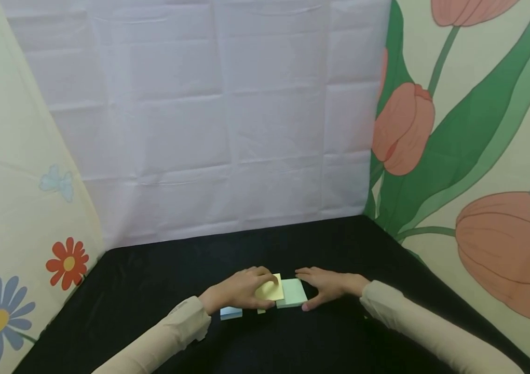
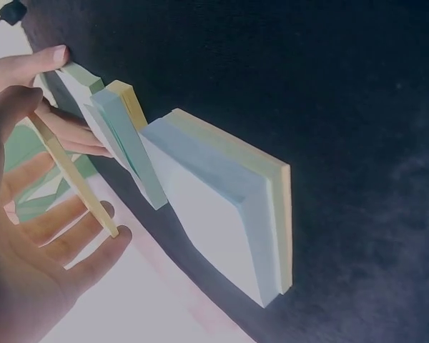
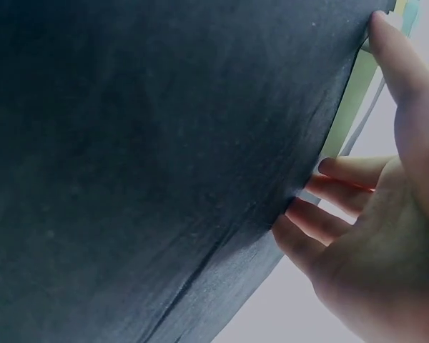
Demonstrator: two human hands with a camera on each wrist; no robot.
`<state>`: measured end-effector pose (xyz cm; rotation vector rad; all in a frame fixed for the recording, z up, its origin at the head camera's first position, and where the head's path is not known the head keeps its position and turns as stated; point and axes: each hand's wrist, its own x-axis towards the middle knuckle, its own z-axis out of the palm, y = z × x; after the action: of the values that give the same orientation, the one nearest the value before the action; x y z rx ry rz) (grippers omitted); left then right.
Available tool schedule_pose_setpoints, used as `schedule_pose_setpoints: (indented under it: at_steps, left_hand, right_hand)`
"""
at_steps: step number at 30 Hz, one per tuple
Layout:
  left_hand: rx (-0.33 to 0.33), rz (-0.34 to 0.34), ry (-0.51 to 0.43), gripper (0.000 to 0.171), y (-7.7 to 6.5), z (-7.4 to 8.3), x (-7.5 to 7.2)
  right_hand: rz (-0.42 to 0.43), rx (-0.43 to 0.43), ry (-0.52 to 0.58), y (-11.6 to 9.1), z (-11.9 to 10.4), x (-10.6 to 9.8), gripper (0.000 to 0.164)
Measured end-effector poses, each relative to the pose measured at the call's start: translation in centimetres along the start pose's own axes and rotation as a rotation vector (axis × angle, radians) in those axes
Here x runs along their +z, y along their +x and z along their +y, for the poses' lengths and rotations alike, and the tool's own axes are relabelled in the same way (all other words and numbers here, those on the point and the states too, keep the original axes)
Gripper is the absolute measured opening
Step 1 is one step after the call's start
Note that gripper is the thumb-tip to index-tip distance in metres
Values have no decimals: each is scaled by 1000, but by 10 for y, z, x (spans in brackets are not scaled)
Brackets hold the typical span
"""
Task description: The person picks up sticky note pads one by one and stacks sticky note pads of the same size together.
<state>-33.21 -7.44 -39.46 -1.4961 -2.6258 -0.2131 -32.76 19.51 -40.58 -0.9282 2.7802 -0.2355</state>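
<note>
My left hand (image 1: 241,290) pinches a yellow sticky note pad (image 1: 270,289) between thumb and fingers. The left wrist view shows this pad (image 2: 75,176) edge-on, raised off the black cloth. At its right lies a light green sticky note pad (image 1: 293,293), partly overlapped by the yellow one in the head view. My right hand (image 1: 325,286) is at the green pad's right end, thumb by the near corner and fingers by the far one, spread apart. A blue pad (image 1: 231,312) lies below my left wrist; the left wrist view shows it as a layered stack (image 2: 207,207).
Between the layered stack and the green pad sit a teal pad (image 2: 129,146) and a yellow pad (image 2: 131,102), side by side. Black cloth (image 1: 166,280) covers the table. A white sheet (image 1: 227,124) hangs behind, with floral cloths (image 1: 503,156) along the sides.
</note>
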Motion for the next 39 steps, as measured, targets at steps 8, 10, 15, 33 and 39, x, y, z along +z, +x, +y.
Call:
schedule_pose_setpoints:
  at_steps: [8, 10, 15, 33, 39]
  left_hand:
    - [10, -11, -22, 50, 8, 4, 2]
    - [16, -18, -20, 50, 10, 5, 3]
    - [28, -23, -14, 49, 15, 10, 6]
    - [21, -54, -35, 53, 27, 13, 9]
    - [17, -47, -37, 52, 29, 12, 9]
  right_hand:
    - [-20, -23, 40, -3, 3, -4, 84]
    - [-19, -30, 44, -3, 3, -4, 83]
    - [-18, -31, 43, -4, 3, -3, 81]
    - [-16, -46, 19, -5, 1, -3, 82]
    - [-16, -44, 15, -5, 1, -3, 84]
